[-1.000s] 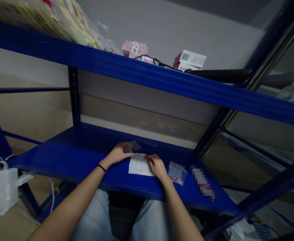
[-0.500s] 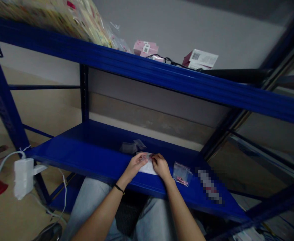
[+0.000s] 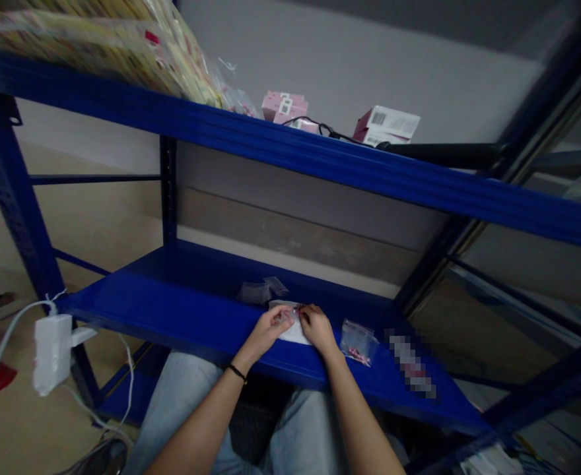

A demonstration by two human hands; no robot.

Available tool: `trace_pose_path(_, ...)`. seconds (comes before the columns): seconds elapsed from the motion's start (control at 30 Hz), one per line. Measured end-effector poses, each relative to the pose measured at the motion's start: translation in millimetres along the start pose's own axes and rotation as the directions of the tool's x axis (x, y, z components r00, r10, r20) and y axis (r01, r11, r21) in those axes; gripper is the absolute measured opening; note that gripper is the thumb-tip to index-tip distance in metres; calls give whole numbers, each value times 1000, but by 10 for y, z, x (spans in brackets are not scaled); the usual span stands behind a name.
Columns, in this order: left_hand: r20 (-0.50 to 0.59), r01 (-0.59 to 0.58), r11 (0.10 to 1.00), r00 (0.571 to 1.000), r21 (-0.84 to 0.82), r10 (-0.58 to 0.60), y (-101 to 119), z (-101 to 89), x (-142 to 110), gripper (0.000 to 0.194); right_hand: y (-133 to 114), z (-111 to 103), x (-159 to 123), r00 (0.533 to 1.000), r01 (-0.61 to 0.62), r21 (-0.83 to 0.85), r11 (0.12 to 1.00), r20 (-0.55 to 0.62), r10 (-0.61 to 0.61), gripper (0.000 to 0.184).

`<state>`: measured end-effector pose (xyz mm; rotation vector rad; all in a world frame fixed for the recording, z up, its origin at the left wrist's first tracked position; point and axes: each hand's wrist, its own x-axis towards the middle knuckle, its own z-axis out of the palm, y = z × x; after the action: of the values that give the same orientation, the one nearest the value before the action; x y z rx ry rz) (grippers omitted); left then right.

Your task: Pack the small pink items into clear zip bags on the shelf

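My left hand (image 3: 267, 332) is closed, thumb against fingers, on what looks like a small clear plastic bag (image 3: 285, 315). Opposite it, my right hand (image 3: 316, 324) has its fingertips pinched together among tiny dark red pieces (image 3: 298, 308); what they grip is too small to make out. Both hands rest over a white sheet (image 3: 294, 332) on the blue shelf (image 3: 191, 310). To the right of my right hand lies a clear zip bag (image 3: 358, 343) with small pink and red pieces at its bottom. Behind my left hand are flat clear bags (image 3: 255, 291).
A blurred-out item (image 3: 412, 366) lies at the shelf's right. Overhead, a blue beam (image 3: 271, 142) crosses, with pink boxes (image 3: 284, 105), a white and dark red box (image 3: 387, 125) and a large bag of yellowish packets (image 3: 122, 53) above. A white power adapter (image 3: 53, 353) hangs at left.
The view has tilted slightly, so the upper shelf appears a little lower. Both hands stay over the white sheet, with barely any finger movement.
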<state>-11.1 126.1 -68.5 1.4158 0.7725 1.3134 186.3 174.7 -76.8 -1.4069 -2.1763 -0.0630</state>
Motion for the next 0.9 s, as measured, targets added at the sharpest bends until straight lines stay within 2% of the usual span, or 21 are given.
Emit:
trace_pose_path(0.3,11,2,1000,1000,-4,-2,-18,-6,11,45,-33,-18,29,1000,9,1,1000,19,-9,19)
trace_pose_path(0.57,8,-7,1000,1000,-11,7,4,-4,4,42,26,17,19,998,-41,33,999,49,40,21)
trace_pose_path(0.9,-1,9,1000,1000,-15,-9,35,7,-12,41,25,14,-28,1000,-9,-1,1000,22,9,22)
